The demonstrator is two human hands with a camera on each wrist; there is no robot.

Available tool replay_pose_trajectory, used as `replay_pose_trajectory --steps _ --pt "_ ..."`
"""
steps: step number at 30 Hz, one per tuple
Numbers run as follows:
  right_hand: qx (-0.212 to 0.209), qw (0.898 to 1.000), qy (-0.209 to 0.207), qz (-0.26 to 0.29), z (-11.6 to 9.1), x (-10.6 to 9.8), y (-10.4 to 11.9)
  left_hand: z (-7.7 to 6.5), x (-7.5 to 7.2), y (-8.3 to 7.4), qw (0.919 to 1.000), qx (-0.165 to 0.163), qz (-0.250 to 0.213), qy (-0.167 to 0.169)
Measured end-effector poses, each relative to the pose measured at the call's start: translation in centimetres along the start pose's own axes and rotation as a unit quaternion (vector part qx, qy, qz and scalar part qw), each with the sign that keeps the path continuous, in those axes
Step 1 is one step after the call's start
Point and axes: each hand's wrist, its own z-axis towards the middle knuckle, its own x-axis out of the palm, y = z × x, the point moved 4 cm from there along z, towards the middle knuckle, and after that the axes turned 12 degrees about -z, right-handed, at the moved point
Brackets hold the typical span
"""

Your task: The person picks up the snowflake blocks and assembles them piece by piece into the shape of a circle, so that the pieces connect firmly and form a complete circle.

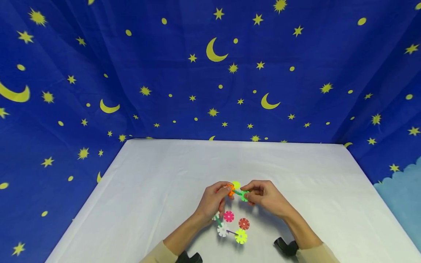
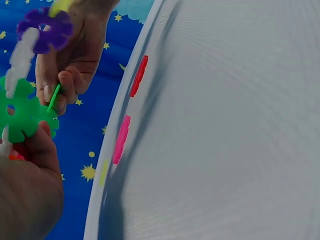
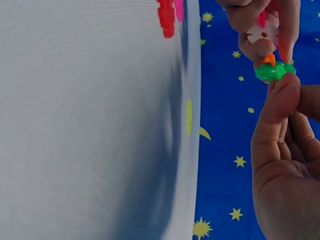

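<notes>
Above a white counter (image 1: 158, 175), left fingers (image 1: 223, 192) pinch an orange snowflake disc (image 1: 232, 189), right fingers (image 1: 257, 184) a green one (image 1: 243, 196) to its right.

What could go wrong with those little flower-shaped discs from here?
The chain of discs reaches past the left hand, and no hand holds its yellow end disc, so a joint might work loose. The right hand pinches a green disc by its edge, so it could slip. The loose pink disc and red disc lie on the table near the hands and might get knocked.
</notes>
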Motion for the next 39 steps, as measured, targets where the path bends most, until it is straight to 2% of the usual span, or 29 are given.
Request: replay_pose_trajectory --steps 3,10,18,22,27,33,39 --pt "0.006 1.0 -0.005 -0.016 0.1 0.2 -0.1 0.0 -0.1 0.1 0.9999 0.007 0.002 -0.011" --pt "0.005 0.999 -0.024 -0.035 0.1 0.6 -0.2 -0.1 -0.3 0.7 0.9993 -0.004 0.006 -0.036" --pt "0.026 0.998 -0.032 -0.04 0.4 0.7 -0.7 -0.1 -0.1 0.8 0.9995 -0.007 0.002 -0.03" --pt "0.031 0.998 -0.045 -0.017 0.3 0.7 -1.0 -0.3 0.1 0.4 0.9997 -0.007 0.013 -0.02" --pt "0.05 0.996 -0.069 0.039 0.3 0.9 -1.4 -0.5 0.4 0.1 0.9996 -0.019 0.016 -0.016" --pt "0.044 0.995 -0.059 0.075 0.4 1.0 -0.8 -0.4 0.6 -0.1 0.9987 -0.034 -0.036 -0.01" --pt "0.039 0.994 -0.051 0.085 0.4 0.4 -0.6 -0.2 0.5 -0.4 0.9904 -0.066 -0.122 0.001"
